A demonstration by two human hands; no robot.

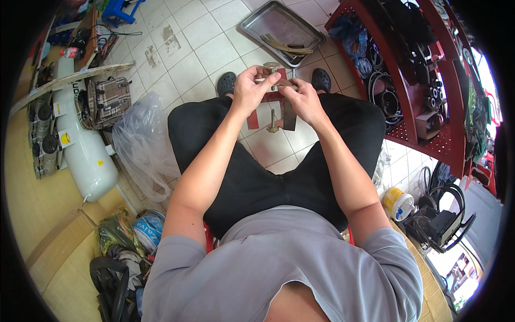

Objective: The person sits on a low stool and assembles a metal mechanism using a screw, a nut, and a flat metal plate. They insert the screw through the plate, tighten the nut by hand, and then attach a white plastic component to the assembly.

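Observation:
Both hands are close together over a red metal stand point(252, 119) between my knees. My left hand point(251, 88) is closed, with thumb and fingers pinched at a small pale metal part whose kind I cannot make out. Just right of it, my right hand point(304, 101) is closed around the end of a small brownish piece point(286, 84), partly hidden by the fingers. A round-topped metal piece point(272, 65) stands just beyond the fingertips. Nearer to me, an upright bolt point(273, 121) rises beside a dark flat plate point(289, 115) of the stand.
A grey metal tray point(252, 24) with curved strips lies on the tiled floor ahead. Red perforated shelving point(399, 102) with parts stands at right. To the left are a clear plastic bag point(142, 142), a plaid bag point(111, 102) and a white tank point(88, 161). A white-and-yellow bucket point(397, 203) sits at lower right.

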